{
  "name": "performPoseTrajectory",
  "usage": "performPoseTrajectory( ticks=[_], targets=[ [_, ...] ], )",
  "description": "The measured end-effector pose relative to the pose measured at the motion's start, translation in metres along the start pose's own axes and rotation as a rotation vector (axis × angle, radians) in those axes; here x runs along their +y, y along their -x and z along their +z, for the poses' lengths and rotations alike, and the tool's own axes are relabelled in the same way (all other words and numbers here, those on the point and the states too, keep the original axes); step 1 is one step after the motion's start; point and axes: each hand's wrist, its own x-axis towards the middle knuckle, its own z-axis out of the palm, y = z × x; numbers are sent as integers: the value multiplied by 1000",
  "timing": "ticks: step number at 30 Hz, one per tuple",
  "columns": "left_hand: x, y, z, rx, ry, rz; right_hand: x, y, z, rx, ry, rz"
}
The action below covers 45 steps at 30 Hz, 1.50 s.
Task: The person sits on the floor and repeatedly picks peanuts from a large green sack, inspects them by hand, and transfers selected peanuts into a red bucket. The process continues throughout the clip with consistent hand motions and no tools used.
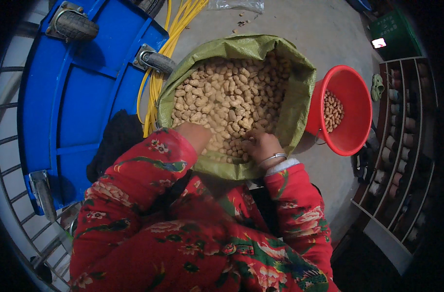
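A green woven sack (pixel 300 92) with its rim rolled open stands in front of me, filled with unshelled peanuts (pixel 222 92). Both my hands reach into its near side. At the near left, my left hand (pixel 195 135) dips against the peanuts, its fingers mostly hidden from view. My right hand (pixel 264 148), a silver bracelet at its wrist, is at the near right with fingers curled in over the peanuts; whatever they grip is hidden. Right of the sack stands a red bucket (pixel 346 78) holding a layer of brownish peanuts (pixel 333 111).
A blue wheeled cart (pixel 88 100) stands tipped up on the left, beside coiled yellow hose or cable (pixel 175 36). Shoes fill a rack (pixel 399 136) at right, with green clogs (pixel 377 87) near it. A clear plastic bag (pixel 236 5) lies on the far floor.
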Motion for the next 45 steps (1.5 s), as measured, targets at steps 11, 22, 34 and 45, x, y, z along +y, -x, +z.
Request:
performPoseTrajectory(
  ticks=[11,22,34,45],
  targets=[
    [-9,1,-16,228,425,-36,-4,1,5,-120,301,140],
    [-14,8,-56,-4,2085,109,6,-8,12,-137,386,65],
    [-16,4,-62,-53,2352,416,-9,7,-19,-534,-1347,-106],
    [-9,-10,-46,236,1622,-76,-6,1,-14,-267,-1515,-23]
  ],
)
